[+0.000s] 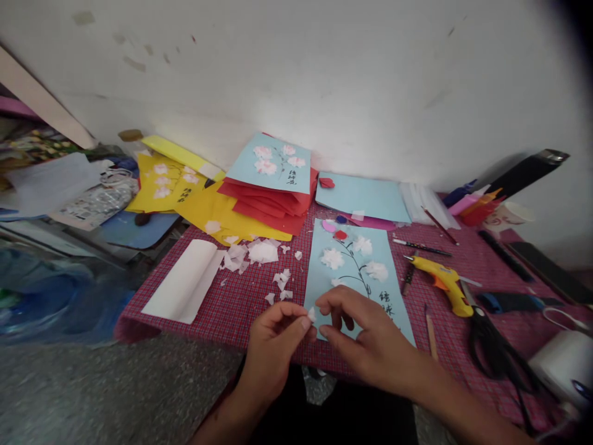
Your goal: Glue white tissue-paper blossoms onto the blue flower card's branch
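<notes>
Left hand [274, 347] pinches a white paper scrap [312, 314], a grip best kept light to avoid crushing it, while the half-open right hand [368, 337] nearby appears empty

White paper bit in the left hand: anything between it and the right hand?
Nothing visible. The left hand pinches the white paper bit at its fingertips; the right hand's parted fingertips are close beside it, with no object showing between. The blue card lies beneath, not in the way.
</notes>
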{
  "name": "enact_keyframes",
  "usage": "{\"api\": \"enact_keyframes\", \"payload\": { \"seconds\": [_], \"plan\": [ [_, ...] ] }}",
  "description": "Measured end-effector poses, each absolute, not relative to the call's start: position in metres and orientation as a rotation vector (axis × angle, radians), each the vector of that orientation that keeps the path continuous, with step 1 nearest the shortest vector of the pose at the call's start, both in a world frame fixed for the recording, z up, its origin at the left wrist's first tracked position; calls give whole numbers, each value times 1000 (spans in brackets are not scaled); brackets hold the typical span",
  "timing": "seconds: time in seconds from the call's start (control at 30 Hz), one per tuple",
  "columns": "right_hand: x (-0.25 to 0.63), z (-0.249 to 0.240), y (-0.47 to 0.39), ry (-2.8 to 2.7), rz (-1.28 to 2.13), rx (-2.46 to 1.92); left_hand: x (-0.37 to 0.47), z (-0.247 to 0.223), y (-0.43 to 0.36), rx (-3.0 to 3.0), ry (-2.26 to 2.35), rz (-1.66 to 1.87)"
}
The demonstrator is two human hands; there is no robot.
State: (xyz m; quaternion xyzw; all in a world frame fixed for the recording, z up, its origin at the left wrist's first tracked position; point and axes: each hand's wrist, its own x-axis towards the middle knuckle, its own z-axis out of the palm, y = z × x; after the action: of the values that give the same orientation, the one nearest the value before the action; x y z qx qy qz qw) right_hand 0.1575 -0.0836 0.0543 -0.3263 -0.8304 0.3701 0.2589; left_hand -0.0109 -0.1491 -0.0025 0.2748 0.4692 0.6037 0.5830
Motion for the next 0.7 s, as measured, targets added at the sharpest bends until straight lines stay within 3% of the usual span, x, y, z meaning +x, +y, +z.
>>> {"api": "enact_keyframes", "payload": {
  "seconds": [0.5, 0.7],
  "plan": [
    [171, 58, -77, -2631, 492, -534, -8, 5, -148, 190, 701, 1183],
    [173, 59, -78, -2728, 480, -528, -6, 1, -148, 147, 664, 1145]
  ]
}}
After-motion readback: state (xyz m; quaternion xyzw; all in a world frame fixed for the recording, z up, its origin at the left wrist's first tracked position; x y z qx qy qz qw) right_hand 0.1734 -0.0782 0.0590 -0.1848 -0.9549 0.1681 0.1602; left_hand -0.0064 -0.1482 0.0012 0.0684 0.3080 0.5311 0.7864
